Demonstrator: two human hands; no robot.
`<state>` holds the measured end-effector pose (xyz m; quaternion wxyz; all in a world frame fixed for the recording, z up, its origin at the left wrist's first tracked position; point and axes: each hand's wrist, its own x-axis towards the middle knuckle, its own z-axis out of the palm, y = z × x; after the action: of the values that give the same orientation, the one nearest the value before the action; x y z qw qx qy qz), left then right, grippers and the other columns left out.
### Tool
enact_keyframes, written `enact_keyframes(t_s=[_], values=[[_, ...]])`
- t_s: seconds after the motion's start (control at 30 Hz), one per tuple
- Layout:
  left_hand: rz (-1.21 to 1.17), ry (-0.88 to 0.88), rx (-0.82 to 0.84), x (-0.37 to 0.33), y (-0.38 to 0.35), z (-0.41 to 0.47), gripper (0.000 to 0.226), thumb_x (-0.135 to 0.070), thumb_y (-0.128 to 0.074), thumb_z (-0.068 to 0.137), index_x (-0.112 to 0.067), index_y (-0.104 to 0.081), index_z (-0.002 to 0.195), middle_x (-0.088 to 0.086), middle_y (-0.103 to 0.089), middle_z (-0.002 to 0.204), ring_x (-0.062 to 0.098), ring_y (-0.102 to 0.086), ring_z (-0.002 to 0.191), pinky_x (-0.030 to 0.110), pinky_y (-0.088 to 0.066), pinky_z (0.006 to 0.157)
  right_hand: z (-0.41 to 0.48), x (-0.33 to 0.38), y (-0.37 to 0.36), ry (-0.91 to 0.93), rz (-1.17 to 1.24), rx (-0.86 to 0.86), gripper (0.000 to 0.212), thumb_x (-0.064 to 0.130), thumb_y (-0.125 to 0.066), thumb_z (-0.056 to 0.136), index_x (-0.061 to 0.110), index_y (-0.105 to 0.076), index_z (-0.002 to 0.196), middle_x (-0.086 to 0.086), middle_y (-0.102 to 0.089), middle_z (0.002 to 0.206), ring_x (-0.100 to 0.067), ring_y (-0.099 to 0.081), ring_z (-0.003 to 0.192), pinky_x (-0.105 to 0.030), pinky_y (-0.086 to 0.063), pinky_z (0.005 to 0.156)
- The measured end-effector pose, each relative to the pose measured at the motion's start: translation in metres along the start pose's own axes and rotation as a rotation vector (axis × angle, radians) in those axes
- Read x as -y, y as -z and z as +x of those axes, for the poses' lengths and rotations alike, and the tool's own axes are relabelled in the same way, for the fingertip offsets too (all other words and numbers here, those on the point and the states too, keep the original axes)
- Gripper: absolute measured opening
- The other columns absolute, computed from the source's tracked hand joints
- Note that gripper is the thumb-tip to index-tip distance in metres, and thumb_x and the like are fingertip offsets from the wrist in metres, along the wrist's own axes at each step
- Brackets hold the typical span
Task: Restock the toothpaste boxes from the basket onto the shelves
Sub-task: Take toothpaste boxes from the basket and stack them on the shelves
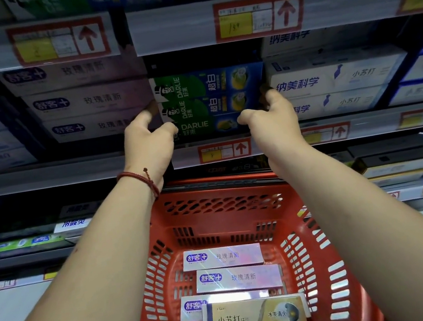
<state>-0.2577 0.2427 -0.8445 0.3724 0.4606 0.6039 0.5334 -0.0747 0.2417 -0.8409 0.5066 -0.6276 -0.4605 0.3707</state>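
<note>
Left hand [147, 139] and right hand [272, 119] clamp opposite ends of the green Darlie boxes [210, 100] on the middle shelf [70, 172], seemingly squaring the stack; next up, probably reaching down for pink boxes [221, 257] in the red basket [224, 204]

1. The left forearm [104, 257] and the right forearm [347, 209] are bare along all of their visible length.
2. The left hand [148, 142] and the right hand [273, 124] are bare too.
3. A dark red braided cord bracelet [138, 176] circles the left wrist.
4. A small dark bead [145, 169] or knot sits on the cord, which looks doubled and thicker on the wrist's inner side.
</note>
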Motion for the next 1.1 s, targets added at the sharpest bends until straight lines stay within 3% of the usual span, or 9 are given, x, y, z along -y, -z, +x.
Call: enact_keyframes(t_s=[0.1, 0.23, 0.37, 0.43, 0.5, 0.6, 0.73, 0.93, 1.1], values=[[0.013, 0.002, 0.014, 0.002, 0.001, 0.002, 0.041, -0.002, -0.059, 0.089, -0.035, -0.058, 0.112, -0.021, -0.064, 0.102, 0.014, -0.065, 0.107, 0.042, -0.053, 0.101, 0.000, 0.000, 0.002, 0.002, -0.008, 0.019, 0.074, 0.016, -0.068, 0.089, 0.016, -0.034, 0.155, 0.004, -0.039, 0.153, -0.019, -0.045, 0.131, -0.037, -0.042, 0.109], [0.054, -0.011, 0.061, 0.002, 0.005, 0.002, 0.040, -0.004, -0.057, 0.089, -0.029, -0.062, 0.121, -0.012, -0.067, 0.113, 0.017, -0.062, 0.114, 0.043, -0.051, 0.105, -0.002, -0.002, 0.003, 0.026, -0.032, 0.041, 0.070, 0.018, -0.070, 0.086, 0.016, -0.039, 0.150, 0.002, -0.044, 0.147, -0.022, -0.048, 0.127, -0.042, -0.044, 0.109], [0.131, -0.032, 0.035, 0.002, 0.006, 0.000, 0.046, -0.031, -0.057, 0.078, -0.031, -0.063, 0.124, -0.004, -0.066, 0.125, 0.019, -0.063, 0.113, 0.043, -0.052, 0.103, -0.008, -0.004, 0.007, 0.098, -0.143, 0.057, 0.072, 0.021, -0.068, 0.088, 0.018, -0.037, 0.152, 0.004, -0.043, 0.147, -0.019, -0.049, 0.126, -0.030, -0.043, 0.097], [0.301, -0.081, 0.042, 0.000, 0.007, -0.005, 0.051, -0.036, -0.059, 0.084, -0.024, -0.057, 0.133, 0.000, -0.058, 0.134, 0.017, -0.058, 0.116, 0.031, -0.045, 0.104, -0.014, 0.000, 0.012, 0.213, -0.281, 0.116, 0.068, 0.021, -0.067, 0.092, 0.018, -0.037, 0.153, 0.003, -0.041, 0.147, -0.010, -0.044, 0.121, -0.022, -0.035, 0.095], [0.522, -0.186, 0.056, 0.003, 0.008, -0.012, 0.047, -0.028, -0.059, 0.095, -0.019, -0.051, 0.140, 0.002, -0.050, 0.137, 0.013, -0.048, 0.119, 0.020, -0.034, 0.095, -0.023, 0.003, 0.015, 0.335, -0.388, 0.193, 0.065, 0.021, -0.066, 0.094, 0.020, -0.037, 0.152, 0.001, -0.042, 0.147, -0.009, -0.044, 0.125, -0.018, -0.031, 0.097], [0.701, -0.337, 0.124, 0.007, 0.013, -0.023, 0.050, -0.027, -0.058, 0.097, -0.024, -0.047, 0.146, 0.005, -0.051, 0.138, 0.023, -0.044, 0.130, 0.031, -0.037, 0.103, -0.034, 0.002, 0.015, 0.468, -0.499, 0.273, 0.064, 0.024, -0.067, 0.094, 0.021, -0.039, 0.152, 0.002, -0.043, 0.147, -0.012, -0.044, 0.135, -0.017, -0.030, 0.101], [0.827, -0.395, 0.252, 0.015, 0.020, -0.034, 0.054, -0.031, -0.063, 0.093, -0.025, -0.050, 0.145, 0.004, -0.054, 0.139, 0.028, -0.046, 0.131, 0.044, -0.039, 0.111, -0.043, -0.007, 0.021, 0.524, -0.626, 0.316, 0.063, 0.026, -0.066, 0.095, 0.019, -0.040, 0.152, 0.002, -0.044, 0.148, -0.015, -0.042, 0.137, -0.024, -0.035, 0.107], [0.985, -0.350, 0.451, 0.033, 0.028, -0.057, 0.068, -0.044, -0.071, 0.086, -0.024, -0.047, 0.146, 0.001, -0.056, 0.139, 0.025, -0.051, 0.130, 0.045, -0.041, 0.109, -0.057, -0.035, 0.030, 0.504, -0.793, 0.431, 0.062, 0.030, -0.066, 0.094, 0.017, -0.041, 0.150, -0.004, -0.045, 0.147, -0.023, -0.045, 0.136, -0.035, -0.040, 0.109], [1.208, -0.281, 0.657, 0.063, 0.020, -0.075, 0.070, -0.050, -0.069, 0.085, -0.027, -0.045, 0.147, 0.003, -0.052, 0.145, 0.027, -0.049, 0.133, 0.044, -0.038, 0.110, -0.070, -0.068, 0.035, 0.376, -0.886, 0.622, 0.065, 0.035, -0.071, 0.091, 0.019, -0.045, 0.148, -0.005, -0.049, 0.143, -0.023, -0.050, 0.131, -0.031, -0.040, 0.109]])
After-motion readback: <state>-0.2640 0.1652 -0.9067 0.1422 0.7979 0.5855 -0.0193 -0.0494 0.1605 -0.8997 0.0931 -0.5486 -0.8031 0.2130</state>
